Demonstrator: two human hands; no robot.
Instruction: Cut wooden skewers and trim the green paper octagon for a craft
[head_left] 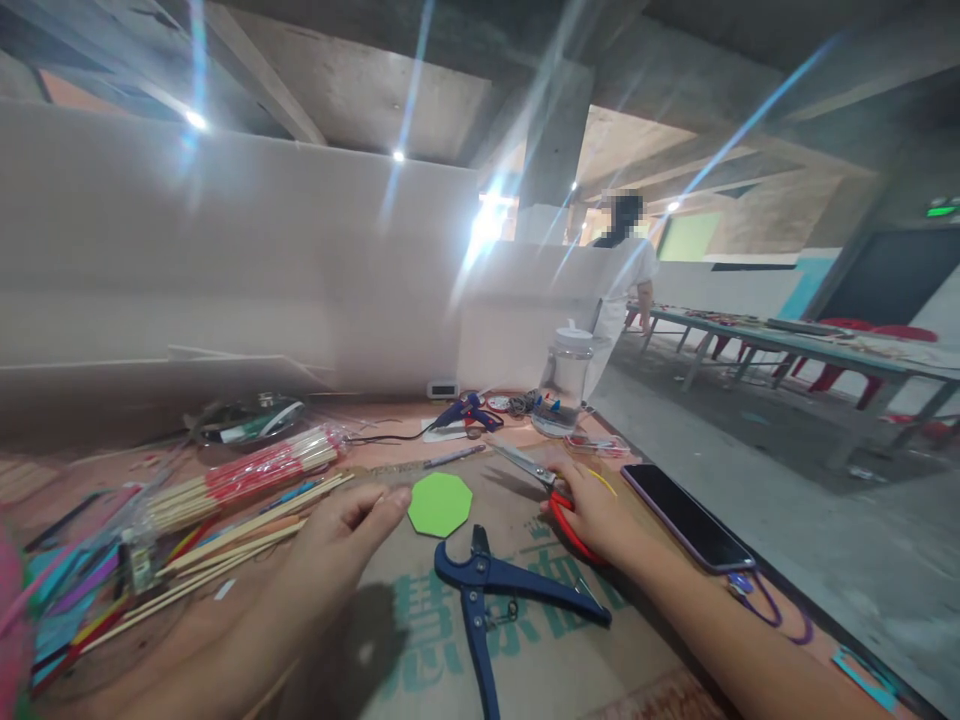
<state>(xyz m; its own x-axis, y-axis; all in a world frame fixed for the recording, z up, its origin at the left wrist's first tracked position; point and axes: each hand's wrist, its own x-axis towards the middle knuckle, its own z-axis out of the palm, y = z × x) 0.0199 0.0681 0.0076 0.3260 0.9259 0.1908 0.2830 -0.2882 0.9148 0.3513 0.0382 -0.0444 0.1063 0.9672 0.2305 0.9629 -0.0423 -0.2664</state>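
My left hand (pixel 358 525) pinches the left edge of a green octagonal piece (pixel 441 504) between thumb and fingers, above the cardboard. On the right, my right hand (pixel 589 505) is closed round the red handles of a pair of scissors (pixel 564 518), whose metal blades point up and to the left, apart from the green piece. Between and below the hands, a dark blue pipe cutter (pixel 480 575) lies on the printed cardboard (pixel 420 620) with its handles spread.
Wooden sticks (pixel 247 475) and coloured strips lie at the left. Behind are a glue gun (pixel 465 408), a pen (pixel 454 456) and a clear jar (pixel 562 385). A phone (pixel 686 515) rests at the right edge. A person (pixel 626 265) stands beyond the partition.
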